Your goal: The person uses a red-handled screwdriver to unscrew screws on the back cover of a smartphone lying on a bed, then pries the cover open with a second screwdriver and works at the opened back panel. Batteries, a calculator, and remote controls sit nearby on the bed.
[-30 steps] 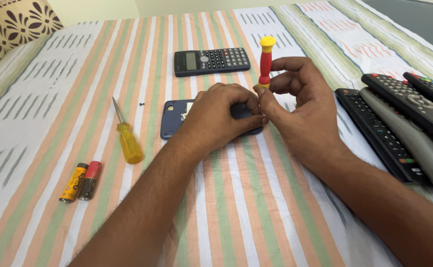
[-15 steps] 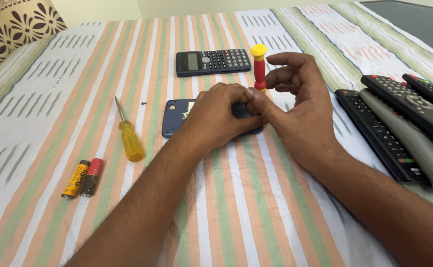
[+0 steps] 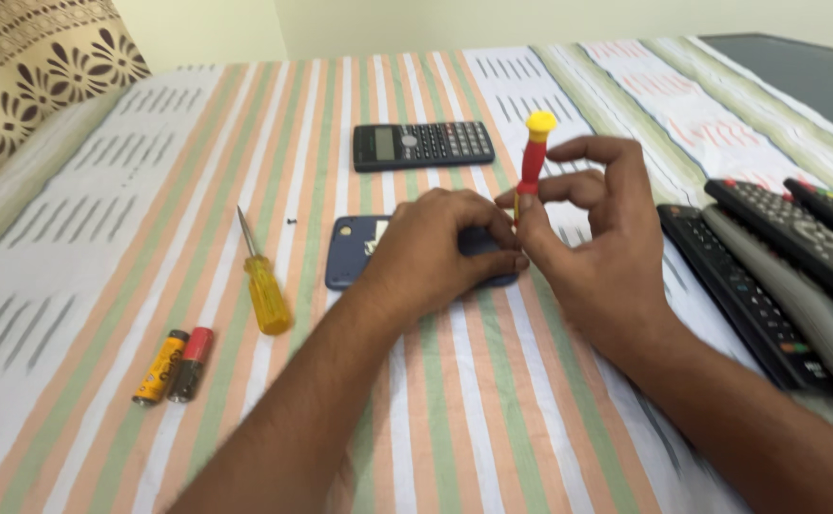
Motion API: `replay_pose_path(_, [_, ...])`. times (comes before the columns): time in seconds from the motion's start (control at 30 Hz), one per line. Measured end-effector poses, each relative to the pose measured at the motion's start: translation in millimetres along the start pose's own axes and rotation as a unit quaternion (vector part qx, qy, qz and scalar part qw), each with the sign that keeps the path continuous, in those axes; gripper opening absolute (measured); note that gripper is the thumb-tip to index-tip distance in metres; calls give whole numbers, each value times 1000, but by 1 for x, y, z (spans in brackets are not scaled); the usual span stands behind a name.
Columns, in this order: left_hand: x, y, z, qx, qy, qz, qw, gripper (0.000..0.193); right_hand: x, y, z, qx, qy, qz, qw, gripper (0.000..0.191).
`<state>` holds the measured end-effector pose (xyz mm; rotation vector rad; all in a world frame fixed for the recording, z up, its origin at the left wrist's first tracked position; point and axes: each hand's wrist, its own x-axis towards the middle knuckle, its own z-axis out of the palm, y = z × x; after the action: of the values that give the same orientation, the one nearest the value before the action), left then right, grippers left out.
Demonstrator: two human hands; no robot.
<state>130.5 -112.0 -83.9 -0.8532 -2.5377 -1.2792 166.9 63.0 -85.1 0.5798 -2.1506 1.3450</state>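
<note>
Pinching a red screwdriver [image 3: 534, 157] upright at the blue device [image 3: 352, 251], the right hand [image 3: 595, 233] has risen slightly; the left hand [image 3: 440, 246] stays pressed flat on it mid-bed, remotes [image 3: 769, 276] crowding right, striped sheet [image 3: 83, 238] open leftward.

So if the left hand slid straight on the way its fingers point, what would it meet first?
Most likely the right hand. The left hand lies on the blue device, fingers pointing right, their tips about touching the right thumb beside the red screwdriver.
</note>
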Motion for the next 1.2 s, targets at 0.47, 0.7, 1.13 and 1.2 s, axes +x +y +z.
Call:
replay_pose_path(0.47, [-1, 9, 2, 29, -18, -8, 999, 24, -7, -5, -1, -94, 28, -70, 993, 50])
replay_pose_path(0.7, [0, 7, 4, 26, -35, -32, 999, 23, -6, -8, -4, -96, 33, -20, 995, 46])
replay_pose_path(1.13, [-7, 13, -2, 73, -47, -48, 995, 60, -2, -5, -9, 30, 9, 14, 999, 27])
replay_pose_path(1.2, [-8, 14, -1, 83, -43, -33, 995, 59, -2, -4, -11, 51, 6, 34, 998, 28])
